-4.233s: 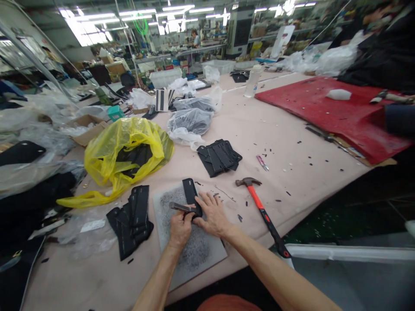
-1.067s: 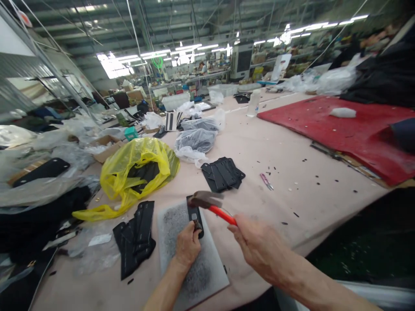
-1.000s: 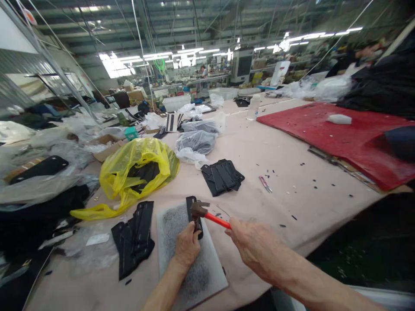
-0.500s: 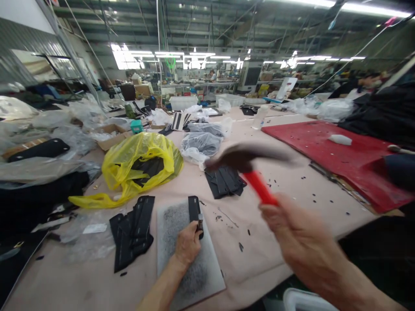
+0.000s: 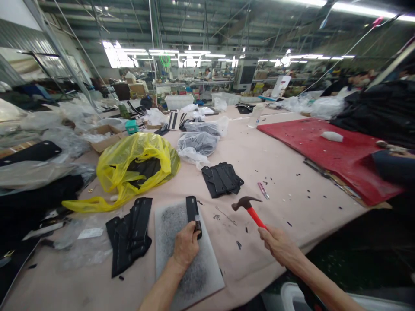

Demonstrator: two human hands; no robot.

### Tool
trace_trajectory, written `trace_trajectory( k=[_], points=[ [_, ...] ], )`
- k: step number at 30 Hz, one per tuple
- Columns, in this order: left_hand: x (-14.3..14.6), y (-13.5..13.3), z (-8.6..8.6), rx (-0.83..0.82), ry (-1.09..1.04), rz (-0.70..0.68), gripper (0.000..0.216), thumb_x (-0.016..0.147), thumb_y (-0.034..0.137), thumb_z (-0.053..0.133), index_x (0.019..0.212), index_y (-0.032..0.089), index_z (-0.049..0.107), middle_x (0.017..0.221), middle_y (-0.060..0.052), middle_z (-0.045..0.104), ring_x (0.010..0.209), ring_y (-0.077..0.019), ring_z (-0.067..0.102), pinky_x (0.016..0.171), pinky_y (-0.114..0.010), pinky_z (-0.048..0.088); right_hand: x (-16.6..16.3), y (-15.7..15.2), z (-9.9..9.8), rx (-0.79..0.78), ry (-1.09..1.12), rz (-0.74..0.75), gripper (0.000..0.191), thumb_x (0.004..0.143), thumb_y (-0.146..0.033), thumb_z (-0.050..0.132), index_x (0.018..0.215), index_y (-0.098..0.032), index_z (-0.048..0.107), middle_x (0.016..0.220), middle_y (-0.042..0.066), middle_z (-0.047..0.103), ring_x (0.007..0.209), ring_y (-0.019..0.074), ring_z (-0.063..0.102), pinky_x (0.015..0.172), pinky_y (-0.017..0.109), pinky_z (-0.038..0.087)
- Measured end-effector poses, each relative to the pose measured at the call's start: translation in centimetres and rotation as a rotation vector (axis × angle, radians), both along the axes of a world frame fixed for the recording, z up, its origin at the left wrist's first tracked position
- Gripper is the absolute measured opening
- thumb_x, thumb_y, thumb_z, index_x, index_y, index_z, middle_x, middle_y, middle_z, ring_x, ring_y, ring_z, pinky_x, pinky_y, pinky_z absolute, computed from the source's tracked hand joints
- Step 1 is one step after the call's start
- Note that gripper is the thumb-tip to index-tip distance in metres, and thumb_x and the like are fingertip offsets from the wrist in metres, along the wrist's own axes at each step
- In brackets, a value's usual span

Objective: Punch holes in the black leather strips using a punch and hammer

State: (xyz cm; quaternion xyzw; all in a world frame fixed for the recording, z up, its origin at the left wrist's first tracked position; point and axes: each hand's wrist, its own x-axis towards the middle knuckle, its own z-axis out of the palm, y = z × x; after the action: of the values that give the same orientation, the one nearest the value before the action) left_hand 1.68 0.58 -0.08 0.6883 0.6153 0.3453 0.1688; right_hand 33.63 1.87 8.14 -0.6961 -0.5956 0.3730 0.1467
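Pinning metal punch (image 5: 197,221) upright on black strap piece (image 5: 192,206), left hand (image 5: 185,245) closed round punch shaft. Strap piece lying along right edge of grey pad (image 5: 171,229). Right hand (image 5: 275,244) wrapped tight round red handle of claw hammer (image 5: 254,214), head low, right of pad, apart from punch. Stack of black pieces (image 5: 131,233) left of pad; yellow bag (image 5: 136,157) behind, on pink table (image 5: 292,172).
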Motion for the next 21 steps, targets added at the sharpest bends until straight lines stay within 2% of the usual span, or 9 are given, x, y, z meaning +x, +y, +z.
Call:
trace_trajectory(
  k=[2, 4, 7, 9, 10, 12, 15, 18, 21],
  points=[
    [0.0, 0.0, 0.0, 0.0, -0.011, -0.006, 0.015, 0.086, 0.012, 0.049, 0.091, 0.02, 0.06, 0.084, -0.006, 0.071, 0.082, -0.0224, 0.07, 0.073, -0.032, 0.053, 1.3, 0.3, -3.1, -0.042, -0.106, -0.062, 0.041, 0.094, -0.047, 0.024, 0.074, -0.022, 0.05, 0.052, -0.002, 0.046, 0.04, 0.0146, 0.043, 0.041, 0.026, 0.034],
    [0.0, 0.0, 0.1, 0.003, -0.025, -0.014, 0.018, 0.087, 0.012, 0.048, 0.096, 0.02, 0.062, 0.091, -0.007, 0.073, 0.085, -0.0222, 0.07, 0.076, -0.033, 0.055, 1.7, 0.5, -4.9, 0.041, -0.238, -0.063, 0.039, 0.094, -0.042, 0.029, 0.08, -0.019, 0.056, 0.064, 0.005, 0.056, 0.055, 0.0193, 0.056, 0.051, 0.03, 0.043],
    [-0.1, 0.2, 0.1, 0.014, -0.037, -0.017, 0.022, 0.088, 0.014, 0.048, 0.101, 0.019, 0.064, 0.097, -0.008, 0.074, 0.089, -0.022, 0.071, 0.079, -0.034, 0.057, -0.4, 1.0, -4.9, 0.31, -0.362, -0.009, 0.031, 0.092, -0.032, 0.041, 0.107, -0.016, 0.061, 0.107, 0.017, 0.063, 0.095, 0.0279, 0.06, 0.079, 0.04, 0.048],
    [-0.2, 0.3, 0.1, 0.024, -0.036, -0.018, 0.022, 0.088, 0.015, 0.049, 0.103, 0.019, 0.065, 0.098, -0.007, 0.075, 0.089, -0.0222, 0.072, 0.079, -0.034, 0.058, -3.8, 1.4, -4.0, 0.512, -0.356, 0.112, 0.037, 0.091, -0.027, 0.045, 0.124, -0.018, 0.057, 0.127, 0.015, 0.057, 0.113, 0.0294, 0.054, 0.094, 0.043, 0.044],
    [-0.2, 0.4, 0.1, 0.033, -0.034, -0.019, 0.023, 0.088, 0.016, 0.049, 0.104, 0.019, 0.065, 0.098, -0.007, 0.075, 0.089, -0.0224, 0.072, 0.079, -0.035, 0.059, -5.9, 1.6, -3.4, 0.556, -0.291, 0.2, 0.038, 0.091, -0.025, 0.047, 0.127, -0.019, 0.056, 0.13, 0.013, 0.057, 0.116, 0.0282, 0.052, 0.097, 0.042, 0.042],
    [-0.3, 0.4, 0.0, 0.053, -0.032, -0.019, 0.025, 0.088, 0.017, 0.049, 0.107, 0.019, 0.065, 0.1, -0.007, 0.075, 0.093, -0.023, 0.072, 0.08, -0.036, 0.06, -10.2, 1.9, -2.8, 0.561, -0.126, 0.337, 0.042, 0.088, -0.021, 0.05, 0.13, -0.021, 0.054, 0.134, 0.01, 0.055, 0.12, 0.0252, 0.049, 0.102, 0.041, 0.039],
    [-0.3, 0.3, 0.1, 0.034, -0.041, -0.018, 0.028, 0.088, 0.018, 0.046, 0.107, 0.018, 0.066, 0.104, -0.008, 0.075, 0.098, -0.0232, 0.071, 0.085, -0.038, 0.059, -15.1, 1.8, -3.4, 0.481, 0.015, 0.468, 0.05, 0.084, -0.018, 0.056, 0.133, -0.025, 0.052, 0.143, 0.008, 0.049, 0.128, 0.0256, 0.042, 0.107, 0.046, 0.032],
    [-0.2, 0.3, 0.8, -0.067, -0.096, 0.008, 0.028, 0.088, 0.02, 0.046, 0.105, 0.019, 0.068, 0.106, -0.007, 0.075, 0.101, -0.0228, 0.07, 0.091, -0.04, 0.057, -16.8, 1.5, -5.0, 0.372, 0.065, 0.487, 0.055, 0.081, -0.016, 0.058, 0.134, -0.027, 0.052, 0.15, 0.007, 0.042, 0.134, 0.0276, 0.036, 0.11, 0.052, 0.023],
    [-0.7, 0.9, 2.2, -0.128, -0.241, 0.197, 0.026, 0.091, 0.03, 0.049, 0.103, 0.018, 0.069, 0.103, -0.007, 0.076, 0.098, -0.0233, 0.07, 0.09, -0.041, 0.056, -16.7, 1.4, -6.1, 0.313, 0.078, 0.468, 0.061, 0.079, -0.016, 0.06, 0.137, -0.03, 0.049, 0.154, 0.005, 0.036, 0.14, 0.0303, 0.029, 0.113, 0.056, 0.014]
  ],
)
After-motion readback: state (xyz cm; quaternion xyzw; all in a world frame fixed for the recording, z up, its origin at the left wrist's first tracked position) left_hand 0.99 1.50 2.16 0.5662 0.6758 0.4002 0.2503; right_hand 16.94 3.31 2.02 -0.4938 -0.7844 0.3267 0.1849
